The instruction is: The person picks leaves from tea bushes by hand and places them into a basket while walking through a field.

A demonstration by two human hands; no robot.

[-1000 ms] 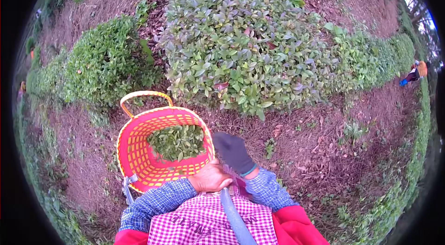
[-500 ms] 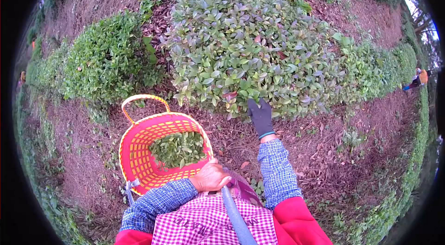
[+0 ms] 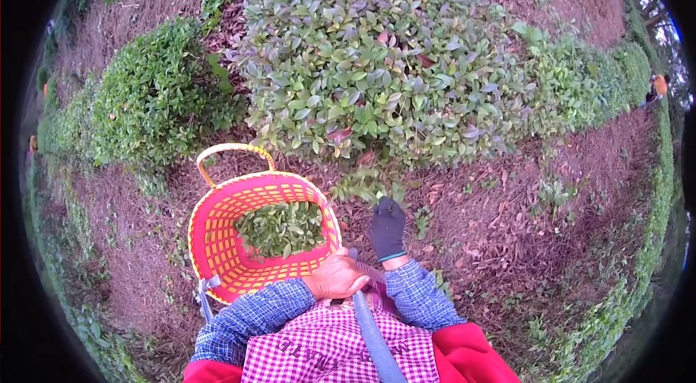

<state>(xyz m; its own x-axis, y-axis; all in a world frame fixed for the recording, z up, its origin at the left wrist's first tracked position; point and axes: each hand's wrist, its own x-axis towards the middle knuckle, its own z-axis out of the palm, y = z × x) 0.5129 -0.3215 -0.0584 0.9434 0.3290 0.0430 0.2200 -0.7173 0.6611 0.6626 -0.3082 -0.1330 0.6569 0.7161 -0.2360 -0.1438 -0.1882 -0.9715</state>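
Observation:
My bare left hand (image 3: 337,276) is closed on the near right rim of a red and yellow woven basket (image 3: 210,227), beside a grey strap (image 3: 377,343). Picked green leaves (image 3: 281,229) lie in the basket, which tilts with its mouth toward the bush. My right hand (image 3: 389,227), in a dark glove, is closed just right of the basket, below the bush. A pale green bit of leaf (image 3: 379,196) shows at its fingertips; the rest of its grip is hidden. Just beyond it, a leafy twig (image 3: 371,181) of the broad leafy bush (image 3: 384,71) is smeared by motion.
A smaller green bush (image 3: 148,93) stands to the left. Dry ground with fallen leaves (image 3: 500,231) surrounds the bushes. A hedge row runs off to the right, with a person in orange (image 3: 659,86) far along it.
My right hand has drawn back from the bush's front edge toward my body, and a twig there swings. My left hand still holds the basket, shifted slightly right in view.

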